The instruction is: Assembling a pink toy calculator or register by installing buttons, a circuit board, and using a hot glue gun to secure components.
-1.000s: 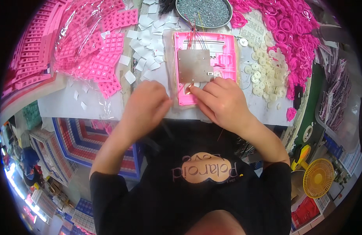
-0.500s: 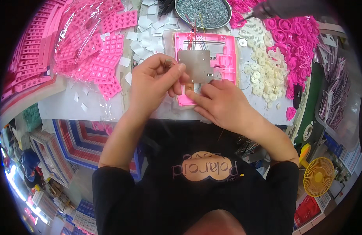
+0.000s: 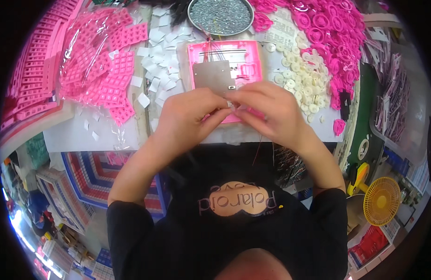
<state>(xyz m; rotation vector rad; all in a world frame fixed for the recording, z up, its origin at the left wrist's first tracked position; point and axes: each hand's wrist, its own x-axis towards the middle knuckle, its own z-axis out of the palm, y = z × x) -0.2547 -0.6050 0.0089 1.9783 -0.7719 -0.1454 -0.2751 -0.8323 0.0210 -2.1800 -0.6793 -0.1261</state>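
Note:
Both hands meet over the near edge of a pink plastic housing. My left hand is closed in a pinch, thumb and fingertips pointing right. Facing it, my right hand pinches too, its thumb and forefinger almost touching the left fingertips. Whatever small thing lies between the fingertips is mostly hidden, so I cannot name it. A flat grey metal plate lies on the housing just beyond my fingers. Thin coloured wires come out past the plate's far edge.
A round tray of small screws stands behind the housing. Bagged pink keypads and white paper bits lie to the left. White plastic discs and magenta rings are heaped at right. A yellow fan stands lower right.
My left hand has moved down from beside the plate, and my right hand has lifted off the housing's near part to meet it. The view has shifted; the dark tool at upper right is gone from sight.

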